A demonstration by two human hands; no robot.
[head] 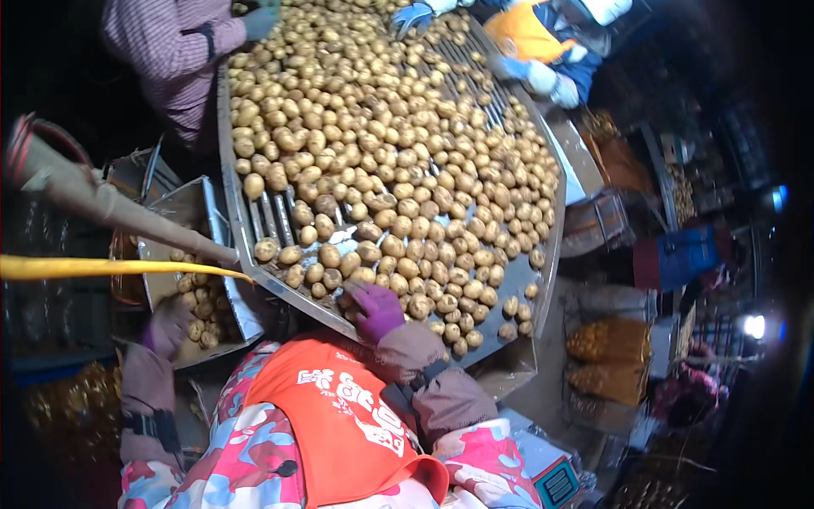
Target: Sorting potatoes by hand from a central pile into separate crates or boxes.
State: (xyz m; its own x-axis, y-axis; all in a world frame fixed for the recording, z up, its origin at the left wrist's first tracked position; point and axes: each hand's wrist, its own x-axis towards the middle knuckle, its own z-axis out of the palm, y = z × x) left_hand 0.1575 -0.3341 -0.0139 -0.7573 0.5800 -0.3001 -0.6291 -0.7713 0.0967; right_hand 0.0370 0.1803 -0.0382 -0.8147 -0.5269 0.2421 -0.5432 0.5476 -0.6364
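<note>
Many potatoes (pixel 381 146) cover a metal sorting table (pixel 486 327) with a raised rim. My right hand (pixel 378 312), in a purple glove, rests at the near rim with its fingers against the potatoes; whether it grips one is hidden. On the left, my left hand (pixel 168 327) is blurred by motion. It hangs at the side of an open cardboard box (pixel 245 312) that has potatoes (pixel 200 302) inside, and its fingers cannot be made out. Slotted bars (pixel 270 219) show through a gap in the potatoes.
A yellow strap (pixel 127 267) and a wrapped pole (pixel 127 210) reach the table's left corner. Across from me, co-workers' gloved hands (pixel 413 18) (pixel 259 24) touch the table's far side. Filled orange bags (pixel 607 340) stand right. A digital device (pixel 557 483) sits at lower right.
</note>
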